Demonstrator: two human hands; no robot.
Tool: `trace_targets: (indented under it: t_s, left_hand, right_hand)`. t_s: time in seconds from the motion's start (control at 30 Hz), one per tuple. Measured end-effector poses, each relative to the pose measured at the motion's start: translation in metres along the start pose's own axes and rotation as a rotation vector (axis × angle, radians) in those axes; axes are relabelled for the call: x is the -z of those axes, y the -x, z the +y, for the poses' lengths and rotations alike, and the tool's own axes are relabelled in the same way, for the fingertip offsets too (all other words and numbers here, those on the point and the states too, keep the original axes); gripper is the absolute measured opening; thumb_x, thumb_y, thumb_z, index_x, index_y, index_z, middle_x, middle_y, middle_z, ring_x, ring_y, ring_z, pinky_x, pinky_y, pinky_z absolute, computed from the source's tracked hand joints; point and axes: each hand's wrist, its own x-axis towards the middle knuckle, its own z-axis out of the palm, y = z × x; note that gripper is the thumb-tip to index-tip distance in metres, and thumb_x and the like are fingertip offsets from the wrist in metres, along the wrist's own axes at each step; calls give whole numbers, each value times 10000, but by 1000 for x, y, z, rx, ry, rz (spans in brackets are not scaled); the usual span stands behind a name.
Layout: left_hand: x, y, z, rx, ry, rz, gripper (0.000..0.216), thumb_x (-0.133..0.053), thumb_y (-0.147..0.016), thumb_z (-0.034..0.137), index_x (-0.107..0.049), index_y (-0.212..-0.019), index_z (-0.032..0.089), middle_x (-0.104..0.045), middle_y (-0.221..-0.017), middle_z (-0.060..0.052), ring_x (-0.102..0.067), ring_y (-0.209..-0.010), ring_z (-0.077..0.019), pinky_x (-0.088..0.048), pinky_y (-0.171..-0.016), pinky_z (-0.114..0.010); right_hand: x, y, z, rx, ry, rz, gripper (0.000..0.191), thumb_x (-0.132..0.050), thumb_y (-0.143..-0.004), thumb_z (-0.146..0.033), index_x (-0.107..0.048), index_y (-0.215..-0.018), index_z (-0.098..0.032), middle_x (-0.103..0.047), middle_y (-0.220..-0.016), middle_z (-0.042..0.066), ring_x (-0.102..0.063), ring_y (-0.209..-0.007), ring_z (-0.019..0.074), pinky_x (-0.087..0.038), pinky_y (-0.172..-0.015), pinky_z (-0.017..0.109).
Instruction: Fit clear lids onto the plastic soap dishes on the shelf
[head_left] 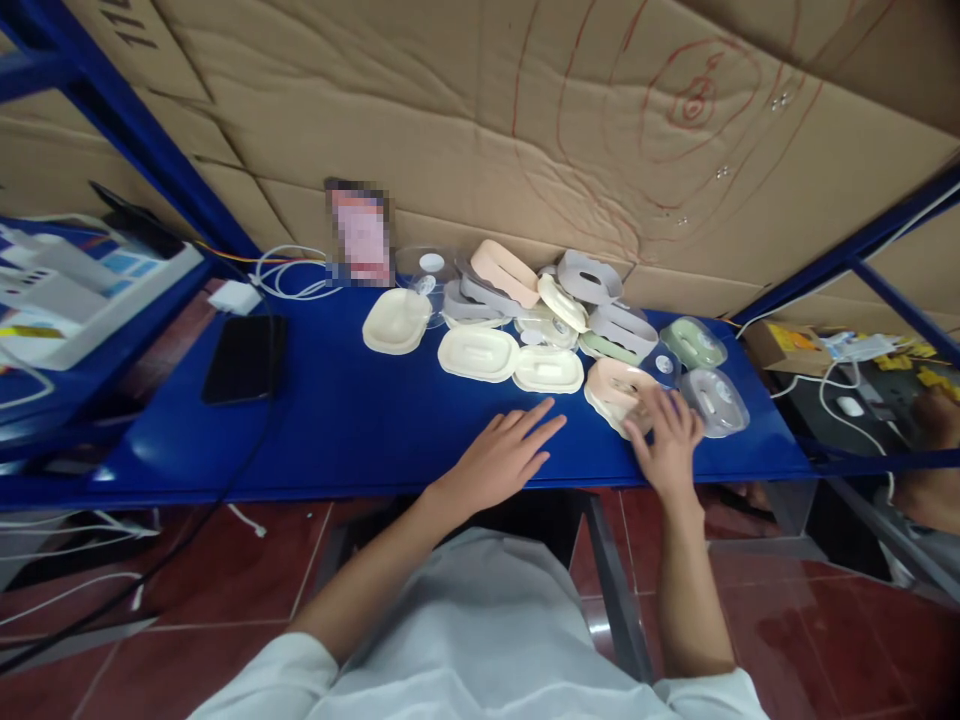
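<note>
Your right hand (670,440) lies open on a pale pink, shallow oval tray (611,385). Your left hand (504,455) rests flat and empty on the table (337,420).

Four cream lids (478,353), two pink lids (615,385), three grey lids (589,275) and two green lids (694,342). Clear lids (716,400) number perhaps three, since the pile hides some. One phone (245,358).

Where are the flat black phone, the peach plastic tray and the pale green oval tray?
Flat black phone (245,358), head view, the middle of its dark screen.
Peach plastic tray (611,385), head view, the uncovered left part of its top.
Pale green oval tray (694,342), head view, the centre of its top.
</note>
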Motion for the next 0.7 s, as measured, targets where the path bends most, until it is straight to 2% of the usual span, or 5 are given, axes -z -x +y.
trace_targets:
  t_s: [0.2,0.43,0.53,0.6,0.7]
  left_hand:
    - [1,23,5,-3,68,15,505,-484,-1112,287,-457,-1617,282,-423,-1724,-89,-603,-1352,-280,-510,-1138,-477]
    - [2,58,-1,-8,62,121,532,-634,-1053,298,-509,-1569,284,-420,-1706,-145,-468,-1527,-340,-486,-1208,-546]
    - [3,74,-11,28,70,188,362,-638,-1050,269,-628,-1412,256,-542,-1603,-135,-471,-1535,-320,-487,-1231,-530]
    - [6,84,-21,72,111,226,264,-596,-1063,211,-662,-1317,245,-617,-1516,-110,-457,-1555,-287,-466,-1264,-508]
    - [14,93,-33,106,173,254,291,-552,-1073,165,-641,-1338,246,-629,-1518,-88,-410,-1596,-265,-442,-1294,-503]
  right_hand:
    - [15,27,-37,120,-134,-68,346,-622,-1068,-390,-675,-1377,-245,-712,-1293,141,-649,-1219,316,-483,-1052,500]
    - [24,43,-93,339,-552,-191,435,-653,-1037,-210,-625,-1458,-318,-651,-1408,117,-583,-1427,321,-503,-1195,570]
    - [11,35,-120,398,-582,-188,546,-673,-1031,-233,-552,-1549,-359,-441,-1671,113,-373,-1605,372,-442,-1258,622]
    - [3,27,-129,334,-582,-194,720,-683,-1033,-286,-369,-1676,-365,-214,-1791,121,-266,-1649,397,-436,-1261,622]
    - [-6,16,-130,236,-661,-254,942,-689,-1034,-346,-75,-1748,-359,38,-1824,147,-311,-1632,391,-459,-1249,582]
